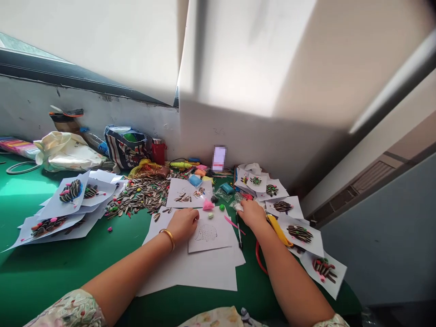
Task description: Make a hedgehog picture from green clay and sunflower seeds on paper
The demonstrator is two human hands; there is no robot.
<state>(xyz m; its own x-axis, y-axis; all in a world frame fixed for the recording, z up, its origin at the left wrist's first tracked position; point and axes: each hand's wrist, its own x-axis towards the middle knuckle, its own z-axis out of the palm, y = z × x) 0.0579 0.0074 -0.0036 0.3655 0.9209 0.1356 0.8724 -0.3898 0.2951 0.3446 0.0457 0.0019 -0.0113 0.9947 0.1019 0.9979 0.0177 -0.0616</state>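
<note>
My left hand (184, 225), with a gold bangle at the wrist, rests on white paper at the left edge of a sheet with a hedgehog drawing (206, 232). Its fingers are curled, and what they hold, if anything, is hidden. My right hand (252, 212) reaches beyond the drawing, its fingertips closed at a crumpled clear plastic packet (237, 205). Between the hands lie a pink clay lump (208, 205), a pale green clay piece (210, 215) and a green clay ball (222, 207). A black pen (240, 236) and a pink strip (233, 223) lie left of my right forearm.
Sunflower seeds (145, 193) are heaped at the back left. Seed-decorated sheets stack at the left (71, 195) and line the right side (301, 234). Yellow-handled scissors (279, 230) lie beside my right forearm. Bags, a red bottle (158, 152) and a phone (219, 158) stand along the wall.
</note>
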